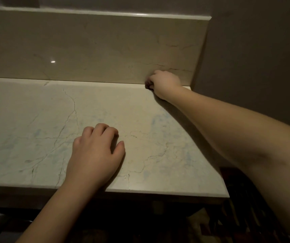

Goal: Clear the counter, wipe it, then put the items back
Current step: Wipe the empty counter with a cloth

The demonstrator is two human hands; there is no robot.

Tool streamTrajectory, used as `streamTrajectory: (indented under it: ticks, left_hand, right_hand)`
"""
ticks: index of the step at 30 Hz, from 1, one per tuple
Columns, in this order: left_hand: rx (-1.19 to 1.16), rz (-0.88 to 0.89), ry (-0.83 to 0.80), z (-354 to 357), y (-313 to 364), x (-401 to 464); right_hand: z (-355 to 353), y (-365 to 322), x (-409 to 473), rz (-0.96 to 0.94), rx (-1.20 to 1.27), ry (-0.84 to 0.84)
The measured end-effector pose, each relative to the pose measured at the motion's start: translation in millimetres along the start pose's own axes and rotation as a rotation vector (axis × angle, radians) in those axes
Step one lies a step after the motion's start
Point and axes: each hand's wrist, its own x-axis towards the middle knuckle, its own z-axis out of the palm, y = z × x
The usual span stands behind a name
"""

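Marble with thin dark veins makes up the tabletop [149,123], seen from the head view with no items on it, so wiping looks to be the step in hand. At the far corner by the backsplash [95,48], the right hand [163,83] has its fingers curled tight round something small and dark [147,83], probably a cloth, though too little shows to say. Nearer, the left hand [95,151] rests palm down, fingers loosely bent and holding nothing, likely bracing the reach.
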Motion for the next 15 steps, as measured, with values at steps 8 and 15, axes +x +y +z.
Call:
streamTrajectory:
  ticks: [8,15]
  left_hand:
    - [0.008,-0.015,-0.010,0,1,0]
    - [0.002,-0.014,-0.013,-1,0,0]
  right_hand:
    - [-1,75,-30,0.049,0.033,-0.022]
    - [-13,62,-84,-0.056,0.279,-0.059]
